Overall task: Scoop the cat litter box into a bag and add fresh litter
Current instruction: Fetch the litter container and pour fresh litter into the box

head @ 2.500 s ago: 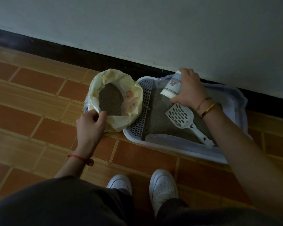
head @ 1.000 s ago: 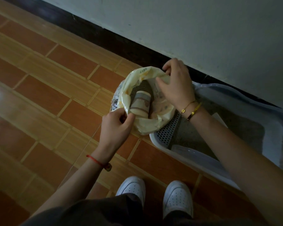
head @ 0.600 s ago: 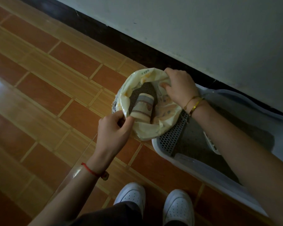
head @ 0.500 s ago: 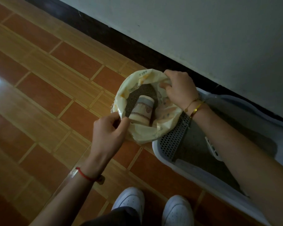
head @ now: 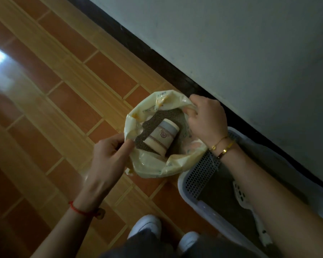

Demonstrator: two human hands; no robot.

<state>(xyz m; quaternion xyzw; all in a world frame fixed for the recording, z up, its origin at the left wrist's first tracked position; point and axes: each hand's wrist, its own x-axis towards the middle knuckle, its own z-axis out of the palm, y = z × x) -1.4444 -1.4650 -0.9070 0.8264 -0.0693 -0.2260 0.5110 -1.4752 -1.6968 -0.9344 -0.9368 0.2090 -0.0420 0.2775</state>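
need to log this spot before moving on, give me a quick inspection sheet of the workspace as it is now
surface: tiled floor, brown and tan, glare patch at far left
job's things: yellow litter bag open on the floor, dark litter inside with a paper cup lying tilted on it; litter box beside the bag, holding litter and a white slotted scoop, partly hidden by the right arm
clutter: nothing seen
grippers: left hand pinches the bag's near rim; right hand grips the far rim
cables: nothing seen
surroundings: pale wall with dark skirting; white shoes at bottom
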